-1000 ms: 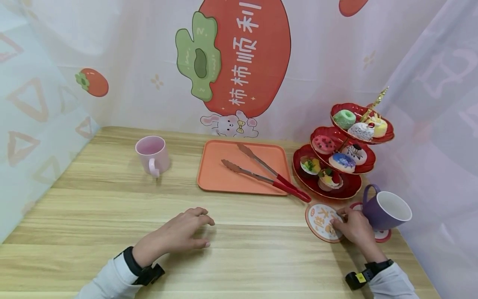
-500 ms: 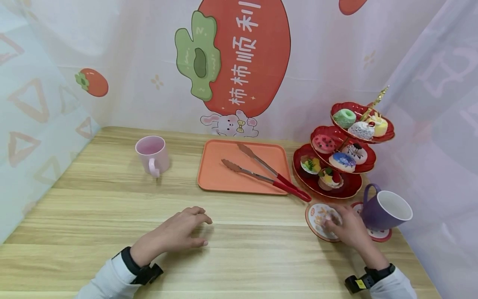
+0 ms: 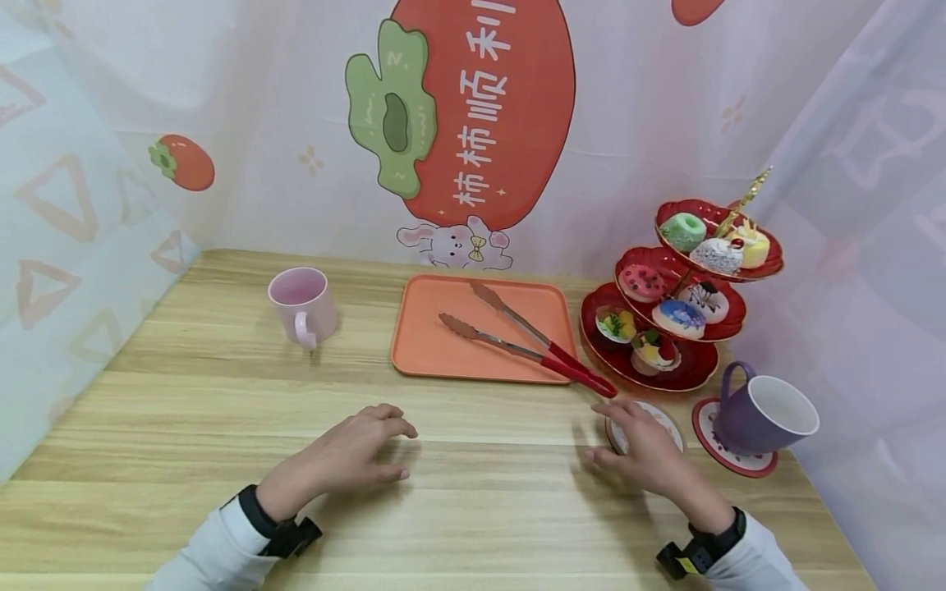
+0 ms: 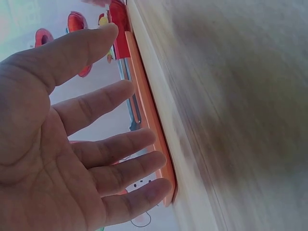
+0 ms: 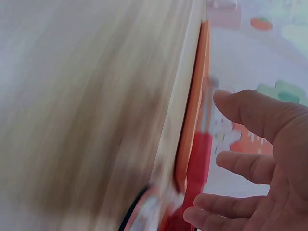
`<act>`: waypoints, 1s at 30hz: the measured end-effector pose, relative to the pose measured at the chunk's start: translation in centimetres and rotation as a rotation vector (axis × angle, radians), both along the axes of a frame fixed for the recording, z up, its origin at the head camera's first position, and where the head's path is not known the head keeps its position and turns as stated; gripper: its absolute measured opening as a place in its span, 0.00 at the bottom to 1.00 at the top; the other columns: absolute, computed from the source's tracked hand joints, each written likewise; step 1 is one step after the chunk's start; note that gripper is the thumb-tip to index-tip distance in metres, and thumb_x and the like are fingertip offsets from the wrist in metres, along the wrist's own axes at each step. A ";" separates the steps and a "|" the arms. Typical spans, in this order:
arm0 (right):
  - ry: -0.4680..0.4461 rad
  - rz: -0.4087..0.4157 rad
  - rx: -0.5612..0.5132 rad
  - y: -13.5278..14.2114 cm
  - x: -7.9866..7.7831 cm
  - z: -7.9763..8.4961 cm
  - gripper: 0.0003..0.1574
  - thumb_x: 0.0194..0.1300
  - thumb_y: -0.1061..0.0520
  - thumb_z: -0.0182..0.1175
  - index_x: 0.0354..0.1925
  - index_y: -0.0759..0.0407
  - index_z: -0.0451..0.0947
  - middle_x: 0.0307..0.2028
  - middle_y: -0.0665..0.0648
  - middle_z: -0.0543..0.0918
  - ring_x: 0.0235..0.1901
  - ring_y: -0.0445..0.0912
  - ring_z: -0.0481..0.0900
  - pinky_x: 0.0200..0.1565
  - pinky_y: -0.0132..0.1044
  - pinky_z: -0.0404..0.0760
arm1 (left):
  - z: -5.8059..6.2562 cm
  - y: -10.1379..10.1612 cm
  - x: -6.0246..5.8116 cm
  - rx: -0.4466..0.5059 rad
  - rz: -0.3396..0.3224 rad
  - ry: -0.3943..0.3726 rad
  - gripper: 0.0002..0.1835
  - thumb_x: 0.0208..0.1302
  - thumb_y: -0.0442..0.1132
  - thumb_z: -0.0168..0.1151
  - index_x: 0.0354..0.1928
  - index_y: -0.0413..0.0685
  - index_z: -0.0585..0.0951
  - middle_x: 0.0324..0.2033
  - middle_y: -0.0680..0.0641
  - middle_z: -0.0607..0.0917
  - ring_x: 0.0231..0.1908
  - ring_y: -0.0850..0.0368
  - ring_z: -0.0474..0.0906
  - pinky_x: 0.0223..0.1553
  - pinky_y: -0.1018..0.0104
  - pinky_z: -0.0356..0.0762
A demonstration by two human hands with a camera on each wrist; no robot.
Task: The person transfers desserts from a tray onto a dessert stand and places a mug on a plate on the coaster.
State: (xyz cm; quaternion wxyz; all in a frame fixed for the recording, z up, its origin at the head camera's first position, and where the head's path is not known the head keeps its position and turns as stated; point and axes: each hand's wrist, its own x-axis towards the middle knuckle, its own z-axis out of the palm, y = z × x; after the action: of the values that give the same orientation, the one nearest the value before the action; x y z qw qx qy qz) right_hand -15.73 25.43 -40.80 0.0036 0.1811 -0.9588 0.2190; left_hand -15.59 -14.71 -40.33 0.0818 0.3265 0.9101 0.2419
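Observation:
My left hand (image 3: 342, 454) hovers over the wooden table at the front left, palm inward and fingers loosely spread; the left wrist view shows nothing in it. On the other side my right hand (image 3: 645, 450) hangs with relaxed, spread fingers above a round coaster (image 3: 660, 417), partly covering it. Right of that, a purple mug (image 3: 761, 417) stands on a second, red-rimmed coaster (image 3: 746, 465). Just beyond the right hand lie the red handles of metal tongs (image 3: 547, 361), whose jaws rest over the orange tray (image 3: 417, 345).
A three-tier red cake stand (image 3: 691, 373) bearing several small cakes stands at the back right, close behind the purple mug. At the back left is a pink mug (image 3: 305, 308), handle toward me. Printed cloth (image 3: 259, 205) hangs behind the table (image 3: 185, 410) and along both sides.
My right hand has let go of the coaster beside the purple mug, lifted and moved left. The left hand stays almost where it was.

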 end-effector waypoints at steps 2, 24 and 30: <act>-0.011 0.034 -0.001 -0.9 0.0 0.1 0.37 0.49 0.52 0.72 0.56 0.62 0.73 0.52 0.67 0.73 0.50 0.60 0.72 0.46 0.58 0.72 | 0.0 0.0 0.0 0.002 0.002 -0.001 0.20 0.51 0.43 0.70 0.46 0.44 0.80 0.46 0.42 0.76 0.47 0.46 0.73 0.45 0.49 0.72; -0.056 0.292 0.061 -6.8 0.0 -0.5 0.39 0.51 0.50 0.71 0.59 0.57 0.71 0.58 0.71 0.67 0.55 0.65 0.67 0.47 0.65 0.67 | -0.5 -0.7 -1.0 0.008 0.043 0.018 0.19 0.52 0.42 0.70 0.46 0.43 0.80 0.46 0.40 0.76 0.47 0.44 0.73 0.47 0.49 0.72; -0.069 0.298 0.054 -7.0 0.3 -0.1 0.38 0.51 0.49 0.70 0.59 0.58 0.71 0.58 0.71 0.67 0.54 0.65 0.68 0.45 0.65 0.67 | -0.7 -1.2 -1.8 0.094 0.232 0.088 0.31 0.52 0.41 0.69 0.56 0.35 0.72 0.50 0.36 0.75 0.51 0.40 0.71 0.50 0.46 0.69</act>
State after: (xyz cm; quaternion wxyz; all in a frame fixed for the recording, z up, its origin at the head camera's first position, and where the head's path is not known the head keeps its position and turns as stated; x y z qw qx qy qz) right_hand -15.40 18.41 -40.94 -0.0669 0.3139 -0.9263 0.1972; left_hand -17.36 -15.95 -41.04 -0.0021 0.2329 0.9321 0.2774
